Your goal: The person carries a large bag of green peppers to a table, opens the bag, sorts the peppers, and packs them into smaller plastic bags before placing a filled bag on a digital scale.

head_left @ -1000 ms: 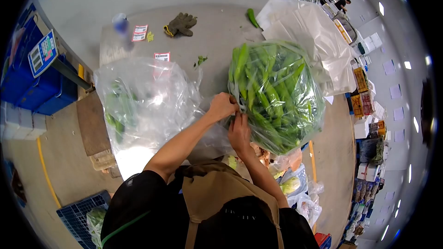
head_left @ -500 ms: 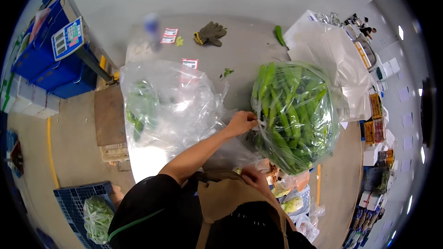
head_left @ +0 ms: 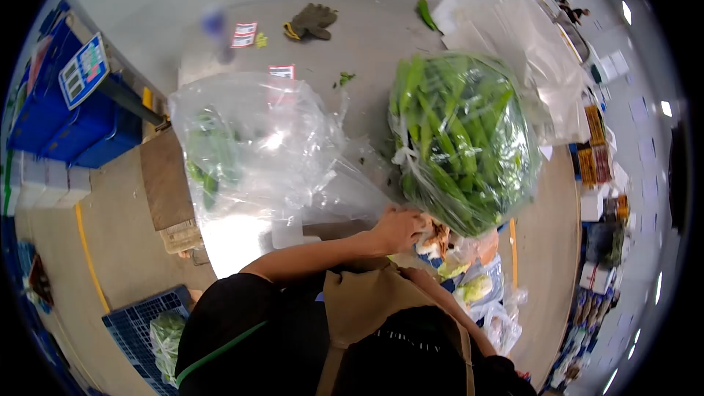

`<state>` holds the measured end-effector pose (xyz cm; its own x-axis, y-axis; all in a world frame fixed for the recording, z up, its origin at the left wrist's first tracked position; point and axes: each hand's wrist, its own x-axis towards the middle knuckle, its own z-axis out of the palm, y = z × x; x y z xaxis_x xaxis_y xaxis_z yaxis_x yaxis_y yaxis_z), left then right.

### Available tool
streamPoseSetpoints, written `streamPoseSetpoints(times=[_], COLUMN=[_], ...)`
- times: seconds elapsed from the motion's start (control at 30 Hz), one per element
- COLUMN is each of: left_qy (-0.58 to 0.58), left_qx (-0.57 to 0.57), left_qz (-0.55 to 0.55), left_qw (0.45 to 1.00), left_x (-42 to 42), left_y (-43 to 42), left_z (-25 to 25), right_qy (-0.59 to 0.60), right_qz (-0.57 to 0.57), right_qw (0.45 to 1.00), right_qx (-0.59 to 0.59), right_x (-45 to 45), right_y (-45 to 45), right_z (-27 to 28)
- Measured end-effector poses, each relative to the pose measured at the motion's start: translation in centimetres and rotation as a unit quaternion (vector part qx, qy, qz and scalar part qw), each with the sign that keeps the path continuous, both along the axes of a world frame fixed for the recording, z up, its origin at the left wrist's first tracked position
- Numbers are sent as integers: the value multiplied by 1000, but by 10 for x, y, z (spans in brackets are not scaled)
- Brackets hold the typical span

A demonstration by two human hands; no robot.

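Observation:
A large clear bag packed with long green peppers [head_left: 462,139] sits on the right of the table, its neck tied in a knot. My left hand [head_left: 400,230] is at the table's front edge, just below this bag, with its fingers curled; what they hold is hidden. The free end of a loose clear plastic bag [head_left: 293,161] reaches up to that hand. Some green peppers show inside the loose bag at its left. My right hand [head_left: 412,270] is low against the apron, close under the left one, and its fingers are mostly hidden.
A work glove [head_left: 311,22], paper labels [head_left: 244,34] and a single green pepper [head_left: 426,15] lie at the back of the table. White plastic sheeting [head_left: 513,44] covers the back right. A scale display [head_left: 83,71] stands left, and bagged vegetables [head_left: 477,290] are below the front edge.
My left hand has left the knot of the pepper bag and moved down toward my body, beside my right hand. The view has shifted, so the table items appear higher.

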<state>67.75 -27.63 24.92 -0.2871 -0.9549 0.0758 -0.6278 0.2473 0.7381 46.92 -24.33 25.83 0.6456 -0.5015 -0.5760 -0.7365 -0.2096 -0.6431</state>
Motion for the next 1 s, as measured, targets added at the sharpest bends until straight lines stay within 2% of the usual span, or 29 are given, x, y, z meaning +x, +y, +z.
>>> streamPoseSetpoints(times=[0.03,0.17,0.23,0.3,0.33,0.37,0.47,0.53,0.73,0.87,1.0], left_qy=[28,34,74,53,39,13,-44,-53,-59,-66,-61], left_qx=[67,167,236,253,257,227,135,111,65,103,113], left_qz=[-69,-199,-241,-264,-280,-265,-192,-177,-268,-278,-243], left_qw=[995,965,938,929,924,937,971,977,959,953,961], left_x=[-5,-18,-19,-15,-16,-31,-46,-52,-67,-66,-61], left_y=[7,33,32,34,35,38,47,49,54,53,55], left_z=[1,-27,-21,-10,-6,-36,-30,-30,-29,-31,-24], right_qy=[0,-21,-51,49,28,21,21,16,4,2,8], right_qz=[-7,-79,43,96,-228,-225,-84,-47,-41,-43,-34], right_qw=[1000,985,991,983,936,941,988,996,998,998,999], right_qx=[18,154,114,150,266,250,126,74,38,36,33], right_x=[2,13,-16,-30,-8,-7,2,20,31,21,21], right_y=[1,11,14,12,31,34,34,29,31,38,35], right_z=[-1,25,5,4,30,31,9,-12,-20,-18,-18])
